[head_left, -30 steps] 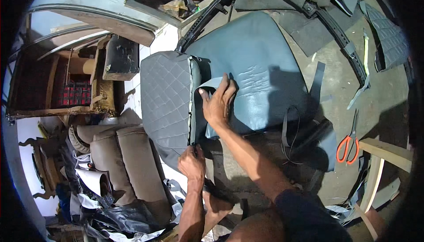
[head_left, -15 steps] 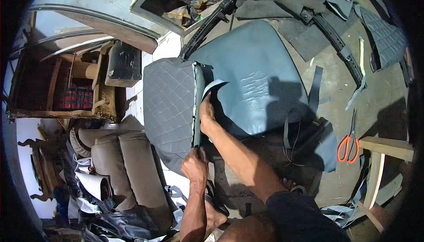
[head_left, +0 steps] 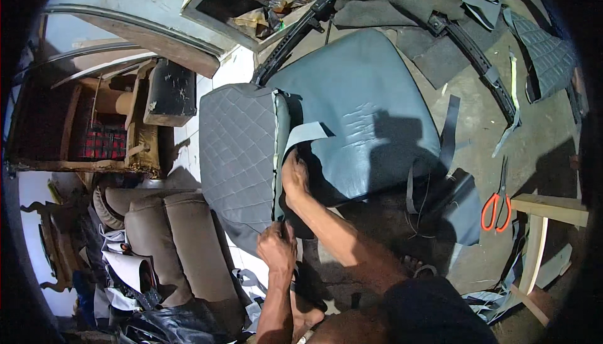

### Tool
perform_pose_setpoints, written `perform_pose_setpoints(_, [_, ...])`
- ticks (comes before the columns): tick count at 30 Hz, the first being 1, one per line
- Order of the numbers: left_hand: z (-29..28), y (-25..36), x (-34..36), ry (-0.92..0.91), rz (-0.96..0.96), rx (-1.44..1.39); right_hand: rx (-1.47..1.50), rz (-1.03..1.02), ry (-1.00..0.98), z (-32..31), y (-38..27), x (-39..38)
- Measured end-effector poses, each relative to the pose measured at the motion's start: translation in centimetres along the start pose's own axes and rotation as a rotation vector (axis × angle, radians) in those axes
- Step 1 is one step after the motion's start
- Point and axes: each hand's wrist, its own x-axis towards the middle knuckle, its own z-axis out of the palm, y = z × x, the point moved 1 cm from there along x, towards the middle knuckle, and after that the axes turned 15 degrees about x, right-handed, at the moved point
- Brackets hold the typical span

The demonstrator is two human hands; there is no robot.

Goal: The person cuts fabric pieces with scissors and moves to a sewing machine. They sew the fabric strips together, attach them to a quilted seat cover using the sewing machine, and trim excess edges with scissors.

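A grey quilted fabric cover [head_left: 235, 143] lies over the left end of a padded blue-grey seat cushion [head_left: 352, 80]. A pale seam edge [head_left: 276, 143] runs along the cover's right side. My left hand [head_left: 277, 248] is closed on the lower end of that edge. My right hand [head_left: 295, 174] reaches under a loose light grey strip [head_left: 311, 131] beside the seam, its fingertips mostly hidden against the cover.
Orange-handled scissors [head_left: 496, 209] lie at right beside a wooden frame [head_left: 546, 209]. Black metal bars [head_left: 477, 61] and fabric pieces [head_left: 408, 11] lie behind the cushion. An old wooden chair frame [head_left: 75, 155] and brown cushions [head_left: 188, 237] stand at left.
My right hand has moved down and left from on top of the cushion to under the strip. The strip now sticks out rightward. My left hand appears slightly lower in view.
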Motion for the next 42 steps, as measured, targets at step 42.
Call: perform_pose_setpoints(42, [-12.0,-13.4,7.4,0.262,-0.040,0.432,0.263,-0.199,-0.864,14.1,3.1,-10.0])
